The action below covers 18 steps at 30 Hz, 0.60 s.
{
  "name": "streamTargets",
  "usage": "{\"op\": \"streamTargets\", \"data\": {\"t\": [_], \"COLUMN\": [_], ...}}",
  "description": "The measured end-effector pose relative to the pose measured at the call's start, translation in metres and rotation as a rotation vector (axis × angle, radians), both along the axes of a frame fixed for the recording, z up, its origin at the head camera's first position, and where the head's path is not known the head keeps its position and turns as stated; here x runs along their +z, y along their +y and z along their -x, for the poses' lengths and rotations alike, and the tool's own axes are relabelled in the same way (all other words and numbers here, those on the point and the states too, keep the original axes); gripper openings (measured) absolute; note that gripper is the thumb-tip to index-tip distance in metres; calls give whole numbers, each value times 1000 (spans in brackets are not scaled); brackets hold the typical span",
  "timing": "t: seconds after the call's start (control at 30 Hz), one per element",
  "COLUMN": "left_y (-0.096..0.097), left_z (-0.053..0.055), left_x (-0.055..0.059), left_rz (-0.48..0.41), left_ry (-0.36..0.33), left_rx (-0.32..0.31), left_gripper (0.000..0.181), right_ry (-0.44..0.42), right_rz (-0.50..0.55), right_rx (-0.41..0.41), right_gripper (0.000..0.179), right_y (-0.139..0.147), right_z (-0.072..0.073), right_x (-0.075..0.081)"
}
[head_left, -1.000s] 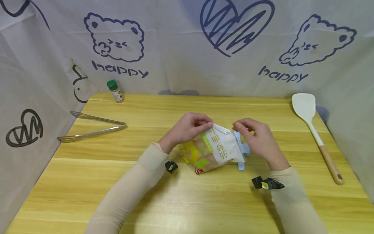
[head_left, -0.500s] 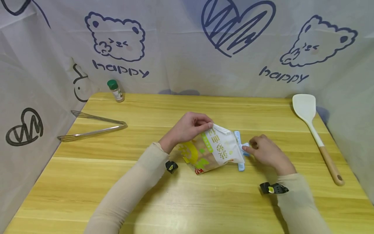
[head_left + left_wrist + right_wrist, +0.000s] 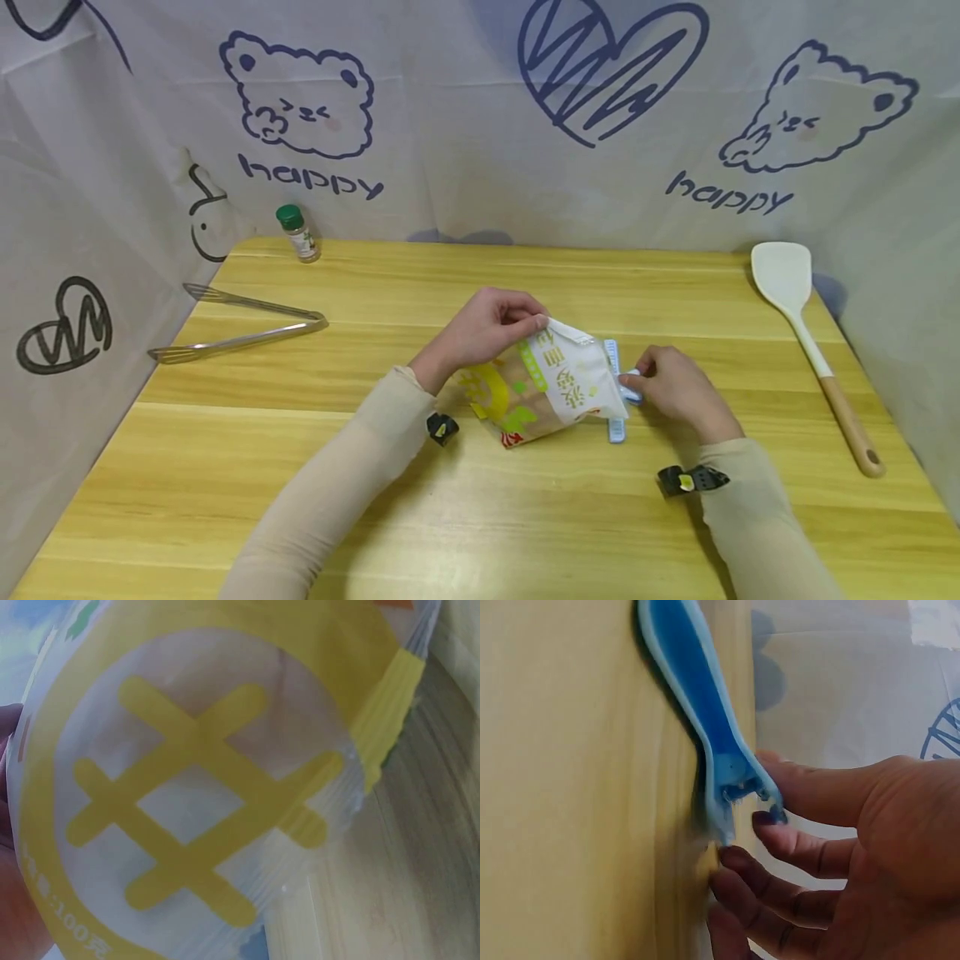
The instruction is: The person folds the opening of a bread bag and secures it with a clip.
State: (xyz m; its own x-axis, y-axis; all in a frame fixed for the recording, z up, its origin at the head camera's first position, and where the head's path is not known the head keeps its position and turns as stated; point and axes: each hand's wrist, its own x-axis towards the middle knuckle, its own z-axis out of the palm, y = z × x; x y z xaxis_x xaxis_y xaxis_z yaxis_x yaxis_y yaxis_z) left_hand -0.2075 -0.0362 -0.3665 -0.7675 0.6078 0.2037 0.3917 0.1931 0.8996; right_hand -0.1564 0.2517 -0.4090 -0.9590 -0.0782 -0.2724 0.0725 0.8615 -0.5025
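Observation:
A plastic bread bag (image 3: pixel 558 383), white and tan with yellow and green print, lies tilted at the middle of the table. My left hand (image 3: pixel 487 329) pinches its folded upper edge. Its yellow lattice print (image 3: pixel 187 825) fills the left wrist view. Just right of the bag is a light blue bag clip (image 3: pixel 617 429), partly hidden behind the bag's edge. With thumb and forefinger my right hand (image 3: pixel 678 387) pinches the clip's short handle end. The right wrist view shows that handle (image 3: pixel 739 776) between the fingertips, and the clip's long body stretching away above the wood.
Metal tongs (image 3: pixel 262 336) lie spread on the left of the wooden table (image 3: pixel 480 517). A green-capped seasoning jar (image 3: pixel 298 235) stands at the back left. Along the right side lies a white spatula (image 3: pixel 795 300) with a wooden handle. Cloth walls (image 3: pixel 450 125) enclose the back and sides.
My right hand has come down and right from the bag's edge to the blue clip and pinched it. The clip has shifted slightly. My left hand keeps its hold on the bag.

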Motion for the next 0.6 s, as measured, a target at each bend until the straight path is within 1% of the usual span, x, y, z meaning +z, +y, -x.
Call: {"op": "streamTargets", "data": {"t": [0.13, 0.27, 0.33, 0.43, 0.5, 0.6], "left_y": [0, 0, 0, 0, 0, 0], "left_z": [0, -1, -1, 0, 0, 1], "left_x": [0, 0, 0, -1, -1, -2], "left_rz": [-5, -3, -2, -2, -3, -7], "left_ry": [-7, -15, -20, -23, -23, -16], "left_rx": [-1, -1, -1, -3, -5, -4], "left_gripper": [15, 16, 16, 16, 16, 16], "right_ry": [18, 86, 115, 139, 136, 133], "right_rz": [24, 44, 71, 97, 102, 71], "right_rx": [-12, -21, -36, -71, -89, -90], "right_gripper": [32, 28, 29, 37, 45, 50], "right_y": [3, 6, 6, 7, 7, 7], "right_z": [0, -2, -3, -4, -5, -6], "right_x": [4, 10, 13, 20, 25, 30]}}
